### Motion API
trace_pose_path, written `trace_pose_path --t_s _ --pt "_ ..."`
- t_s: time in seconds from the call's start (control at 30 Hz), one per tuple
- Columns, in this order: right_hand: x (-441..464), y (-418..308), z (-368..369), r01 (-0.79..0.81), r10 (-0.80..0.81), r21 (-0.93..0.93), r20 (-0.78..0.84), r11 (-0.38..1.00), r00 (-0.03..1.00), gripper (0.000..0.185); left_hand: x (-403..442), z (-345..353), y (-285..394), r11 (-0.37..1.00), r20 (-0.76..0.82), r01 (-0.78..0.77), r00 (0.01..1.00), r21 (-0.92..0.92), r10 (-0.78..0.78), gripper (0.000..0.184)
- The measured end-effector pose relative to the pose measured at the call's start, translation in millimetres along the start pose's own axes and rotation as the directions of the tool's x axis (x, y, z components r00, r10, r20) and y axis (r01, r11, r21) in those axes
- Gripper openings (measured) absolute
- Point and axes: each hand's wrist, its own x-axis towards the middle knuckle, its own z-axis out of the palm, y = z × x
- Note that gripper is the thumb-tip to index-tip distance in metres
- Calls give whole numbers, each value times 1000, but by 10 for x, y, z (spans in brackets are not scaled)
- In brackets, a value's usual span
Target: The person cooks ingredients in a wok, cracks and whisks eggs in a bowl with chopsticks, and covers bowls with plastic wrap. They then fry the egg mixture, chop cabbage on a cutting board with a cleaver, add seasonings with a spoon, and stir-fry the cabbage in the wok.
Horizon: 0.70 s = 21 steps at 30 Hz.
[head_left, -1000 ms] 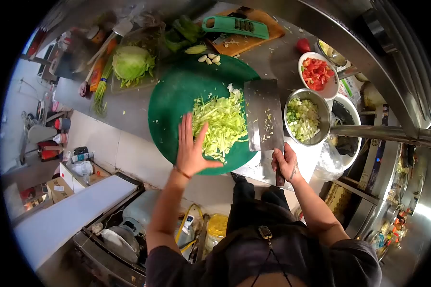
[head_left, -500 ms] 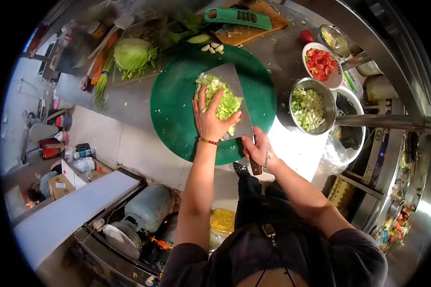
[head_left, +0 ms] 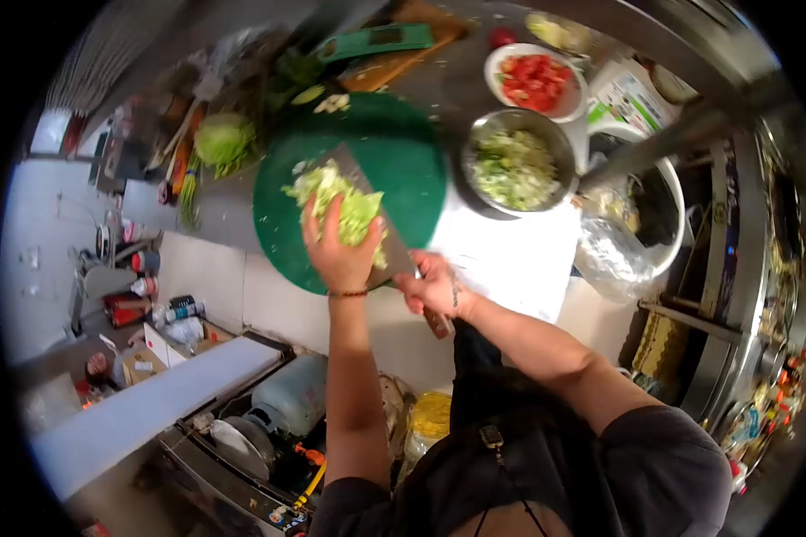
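Note:
My left hand (head_left: 342,255) cups a heap of chopped lettuce (head_left: 358,213), its fingers spread over the pieces and holding them against the cleaver's blade. In my right hand (head_left: 437,286) is the cleaver (head_left: 401,259), gripped at its brown handle, with the wide blade slanting up and left under the lettuce. Both hands are over the near side of a round green cutting board (head_left: 412,170). To the right of the board stands a metal bowl (head_left: 569,170) holding pale green chopped vegetables. Part of the blade is hidden by the lettuce.
Behind the metal bowl is a white bowl (head_left: 580,106) of cut tomatoes. A green grater (head_left: 376,40) lies at the back on a wooden board. Lettuce (head_left: 224,141) and other vegetables are at the left. A white bin (head_left: 676,224) with plastic bags stands at the right.
The view has turned, so the board and bowls appear farther left. My hands, the cleaver and the lettuce have moved together, toward the board's near side.

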Motion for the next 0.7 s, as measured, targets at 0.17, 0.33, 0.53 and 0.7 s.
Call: trace_pose_path --t_s 0.17,0.33,0.53,0.7 --pt "-1307 -278 -326 73 -69 -37 91 997 993 12 -416 -317 1353 994 39 -7 999 111 3 57" --pt "-2854 -457 -1130 260 -267 82 95 962 959 10 -901 -75 3109 987 29 -152 988 49 151 56" --pt "-4593 -1005 -2406 445 -421 6 -312 896 852 13 -1093 1041 5284 859 95 -308 922 -409 376 55" --pt "-5595 -1542 -3607 671 -652 -243 -601 701 463 15 -945 2221 7234 533 38 -435 748 -726 663 55"
